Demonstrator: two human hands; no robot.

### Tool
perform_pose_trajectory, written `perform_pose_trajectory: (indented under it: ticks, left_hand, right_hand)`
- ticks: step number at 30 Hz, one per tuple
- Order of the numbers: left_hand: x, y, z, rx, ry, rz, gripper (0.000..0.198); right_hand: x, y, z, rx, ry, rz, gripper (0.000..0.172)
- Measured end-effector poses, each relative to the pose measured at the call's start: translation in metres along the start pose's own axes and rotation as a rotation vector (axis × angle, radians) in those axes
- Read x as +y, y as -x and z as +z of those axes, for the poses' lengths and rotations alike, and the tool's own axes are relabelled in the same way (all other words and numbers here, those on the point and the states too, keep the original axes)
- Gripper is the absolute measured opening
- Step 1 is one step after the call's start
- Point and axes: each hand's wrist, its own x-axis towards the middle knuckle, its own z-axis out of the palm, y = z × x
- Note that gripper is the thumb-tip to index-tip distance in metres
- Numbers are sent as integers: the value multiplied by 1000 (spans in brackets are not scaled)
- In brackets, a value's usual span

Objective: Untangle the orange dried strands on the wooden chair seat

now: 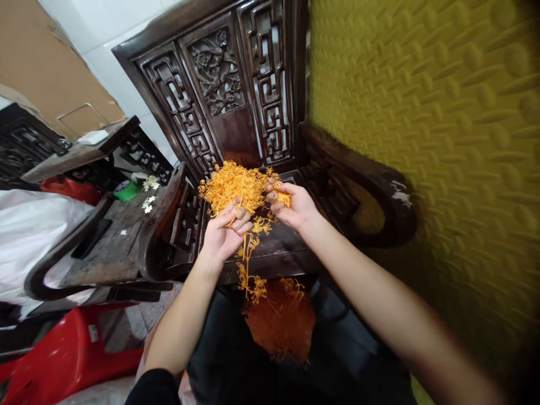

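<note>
A tangled bunch of orange plastic sprigs (232, 184) is held up in front of a dark carved wooden chair (228, 95). My left hand (225, 230) is closed on the bunch from below, with strands hanging down from it. My right hand (293, 205) is closed in a pinch on a small orange piece at the bunch's right edge. A pile of the same orange sprigs (280, 323) lies below my hands, on dark cloth over my lap.
A second dark wooden chair (122, 236) stands at the left with small white flowers (149, 194) on its seat. A red plastic stool (67, 351) lies lower left beside a white bag (25, 230). A yellow embossed wall (442, 140) fills the right.
</note>
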Motion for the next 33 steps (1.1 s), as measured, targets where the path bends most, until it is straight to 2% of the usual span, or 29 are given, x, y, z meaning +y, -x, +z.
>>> perform_pose_trajectory:
  ticks: [2,5,7,9,12,14,16,18,20,21,23,25,27,31,33]
  left_hand:
    - [-2,-1,0,7,-12,-6,18]
    - [-3,-1,1,5,-24,-9,18]
    - [-4,-1,2,9,-26,-14,17]
    - [-4,-1,3,11,-22,-21,15]
    - [-4,-2,3,10,-5,-32,13]
    - [-4,-3,2,13,3,-39,12]
    - [-2,-3,-2,4,16,-34,11]
    - [0,-4,-7,-20,49,-19,11]
    - [4,-5,-12,-34,83,-9,12]
    - [5,-5,-15,-34,92,-10,13]
    - [9,-5,-18,-25,94,-10,14]
    - [13,-4,-19,-11,85,-2,14]
    - [16,-4,-19,4,75,15,14]
    - [18,-8,-22,14,81,42,15]
    - [16,-11,-25,16,84,43,15]
  right_hand:
    - [4,-3,-1,-64,12,17,25]
    - [13,-10,-2,-68,58,14,10]
    - [23,-13,-3,-30,94,-10,30]
    - [34,-14,-2,30,136,-49,36]
    - [45,-16,3,116,182,-68,20]
    - [40,-18,4,120,209,-58,12]
    - [22,-22,-1,100,277,-103,18]
    - [-6,-29,-17,122,454,-258,30]
    - [-34,-35,-44,245,830,-519,44]
    - [-45,-38,-60,320,1078,-590,46]
    - [-57,-45,-91,382,1621,-443,46]
    - [-54,-55,-114,383,1960,-279,39]
    - [-39,-71,-127,356,2098,-217,37]
    - [4,-108,-133,318,2228,-160,66]
    - [21,-123,-136,331,2261,-145,72]
